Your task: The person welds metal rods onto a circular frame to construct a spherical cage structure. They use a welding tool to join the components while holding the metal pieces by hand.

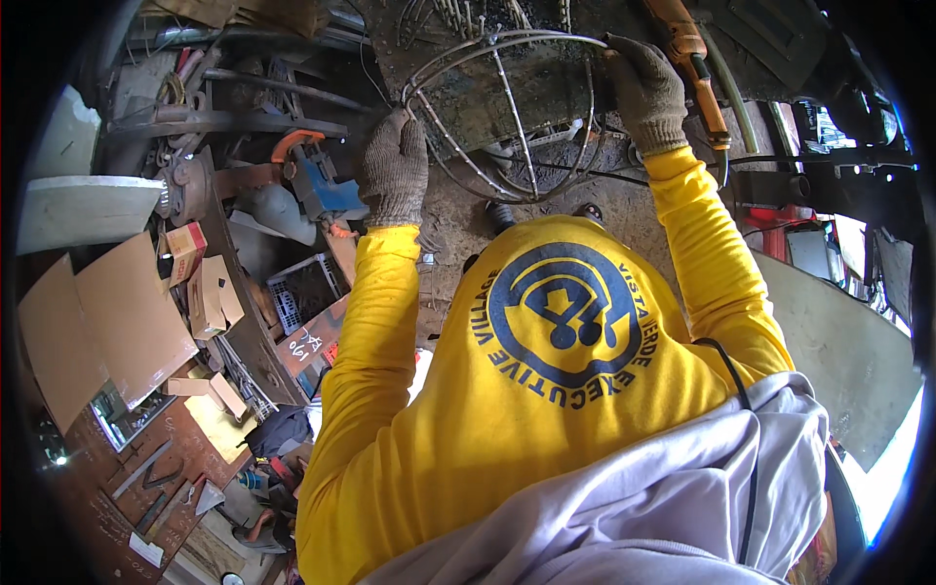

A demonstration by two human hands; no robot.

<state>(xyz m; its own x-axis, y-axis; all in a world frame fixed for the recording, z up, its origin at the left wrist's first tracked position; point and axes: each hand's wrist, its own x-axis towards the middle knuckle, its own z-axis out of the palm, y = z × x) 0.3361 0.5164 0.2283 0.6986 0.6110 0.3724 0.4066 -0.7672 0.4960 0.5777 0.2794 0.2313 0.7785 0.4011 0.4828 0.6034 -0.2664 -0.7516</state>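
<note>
Both my hands wear brown knit gloves and grip a round metal wire frame (514, 115) by its opposite sides. Curved rods form its rings, with thinner straight rods crossing between them. My left hand (395, 168) is closed on the left edge of the ring. On the far right side, my right hand (647, 93) is closed round the rim, its fingertips partly hidden. The frame is tilted over a dark metal work surface (429, 73). Just right of my right hand lies an orange corded power tool (684, 47).
Several upright metal pins (468, 19) stand at the far edge. On the left are a blue tool with an orange handle (322, 185), metal bars (229, 127), a cardboard sheet (107, 331) and small cardboard boxes (210, 300). A grey panel (838, 341) leans at the right.
</note>
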